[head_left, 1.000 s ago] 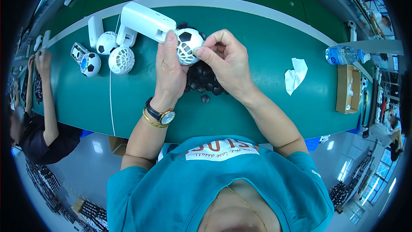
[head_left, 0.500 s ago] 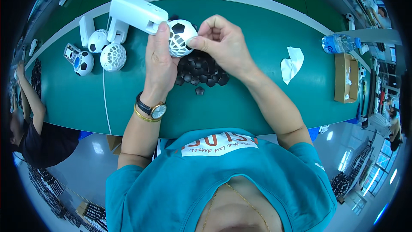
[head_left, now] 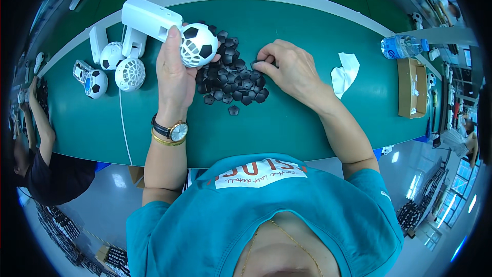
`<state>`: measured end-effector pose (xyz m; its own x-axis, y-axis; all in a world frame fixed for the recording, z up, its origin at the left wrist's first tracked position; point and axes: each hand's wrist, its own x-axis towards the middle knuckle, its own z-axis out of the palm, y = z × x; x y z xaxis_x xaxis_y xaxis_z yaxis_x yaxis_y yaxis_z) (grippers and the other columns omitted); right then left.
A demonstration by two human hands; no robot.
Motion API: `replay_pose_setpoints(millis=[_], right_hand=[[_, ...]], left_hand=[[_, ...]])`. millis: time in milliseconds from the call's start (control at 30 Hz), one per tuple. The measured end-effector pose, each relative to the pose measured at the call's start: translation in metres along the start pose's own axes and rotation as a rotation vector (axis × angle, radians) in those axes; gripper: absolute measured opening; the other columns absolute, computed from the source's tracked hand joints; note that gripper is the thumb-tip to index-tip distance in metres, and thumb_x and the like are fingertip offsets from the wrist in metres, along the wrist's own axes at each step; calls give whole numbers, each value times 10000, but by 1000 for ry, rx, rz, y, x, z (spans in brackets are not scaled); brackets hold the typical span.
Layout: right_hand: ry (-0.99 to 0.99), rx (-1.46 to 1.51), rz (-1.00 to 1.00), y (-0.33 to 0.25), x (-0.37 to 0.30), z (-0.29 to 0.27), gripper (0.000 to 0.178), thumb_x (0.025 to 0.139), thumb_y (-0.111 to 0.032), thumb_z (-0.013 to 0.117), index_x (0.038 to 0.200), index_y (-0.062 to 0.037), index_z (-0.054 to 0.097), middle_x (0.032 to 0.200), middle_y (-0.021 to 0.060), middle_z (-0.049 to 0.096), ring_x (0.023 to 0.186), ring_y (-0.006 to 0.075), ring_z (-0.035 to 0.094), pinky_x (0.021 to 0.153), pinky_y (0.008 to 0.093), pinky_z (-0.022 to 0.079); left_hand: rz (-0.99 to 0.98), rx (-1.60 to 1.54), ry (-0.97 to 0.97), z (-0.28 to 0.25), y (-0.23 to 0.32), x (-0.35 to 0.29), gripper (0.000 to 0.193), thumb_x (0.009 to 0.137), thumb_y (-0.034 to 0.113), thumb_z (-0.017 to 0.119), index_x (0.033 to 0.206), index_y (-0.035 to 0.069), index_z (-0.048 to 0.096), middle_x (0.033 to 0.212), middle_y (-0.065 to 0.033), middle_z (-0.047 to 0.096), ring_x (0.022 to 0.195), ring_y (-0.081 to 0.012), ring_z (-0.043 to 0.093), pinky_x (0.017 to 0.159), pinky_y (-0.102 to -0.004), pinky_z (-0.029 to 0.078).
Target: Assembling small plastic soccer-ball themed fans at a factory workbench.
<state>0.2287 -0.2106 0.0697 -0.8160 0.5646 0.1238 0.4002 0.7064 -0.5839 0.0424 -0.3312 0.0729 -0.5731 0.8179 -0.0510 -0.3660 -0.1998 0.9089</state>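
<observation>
My left hand [head_left: 173, 66] is wrapped round a white device with a football-patterned ball head [head_left: 204, 36]; its blocky white body points up and left. Black pentagon patches show on the ball, along with a bare white lattice on its lower left. Below and right of it lies a heap of black pentagon pieces [head_left: 233, 79], with one loose piece [head_left: 233, 110] nearer me. At the heap's right edge, my right hand [head_left: 289, 66] pinches a small black pentagon piece [head_left: 255, 64] between thumb and fingers, mostly covered by them.
Several similar white ball devices [head_left: 130, 75] stand on the green table [head_left: 246, 136] at the left. To the right are a crumpled white tissue [head_left: 345, 74], a plastic water bottle [head_left: 404, 47] and an open cardboard box [head_left: 405, 90]. Another person [head_left: 56, 174] sits at far left.
My right hand has left the ball and moved right and down to the edge of the heap. My left hand has shifted the device left, uncovering more of the black pieces.
</observation>
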Motion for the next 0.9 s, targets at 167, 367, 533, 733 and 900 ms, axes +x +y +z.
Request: replay_pose_setpoints(millis=[167, 367, 533, 733, 900], right_hand=[[-32, -5, 4, -3, 4, 1, 99, 817, -101, 689, 827, -21, 633, 752, 46, 581, 631, 118, 544, 566, 257, 441], [40, 407, -45, -24, 7, -8, 105, 800, -64, 706, 824, -13, 618, 776, 47, 590, 655, 119, 556, 581, 246, 452], [224, 475, -295, -54, 14, -14, 120, 774, -25, 723, 815, -4, 612, 788, 62, 604, 656, 123, 570, 578, 243, 465], [395, 362, -382, -57, 21, -5, 128, 763, -12, 731, 812, -3, 613, 773, 78, 617, 631, 137, 585, 547, 247, 473], [412, 309, -347, -54, 23, -3, 134, 758, -20, 737, 808, -3, 614, 753, 75, 620, 614, 146, 587, 531, 252, 473]], left_hand=[[-7, -36, 9, 0, -2, 1, 524, 997, 442, 373, 1194, -38, 442, 1054, -175, 616, 894, -265, 673, 718, -374, 598], [-87, -180, -37, 9, 6, 1, 542, 990, 475, 366, 1145, -28, 497, 1026, -170, 632, 897, -273, 672, 751, -375, 593], [-182, -337, -39, 28, 15, 3, 558, 988, 502, 342, 1115, -6, 533, 1017, -153, 644, 924, -280, 663, 792, -396, 578], [-246, -448, -52, 46, 16, 3, 564, 987, 518, 318, 1107, 15, 543, 1016, -142, 644, 955, -277, 649, 800, -409, 566], [-238, -463, -31, 51, 13, 4, 565, 987, 521, 317, 1093, 14, 544, 1009, -143, 643, 943, -269, 648, 789, -402, 564]])
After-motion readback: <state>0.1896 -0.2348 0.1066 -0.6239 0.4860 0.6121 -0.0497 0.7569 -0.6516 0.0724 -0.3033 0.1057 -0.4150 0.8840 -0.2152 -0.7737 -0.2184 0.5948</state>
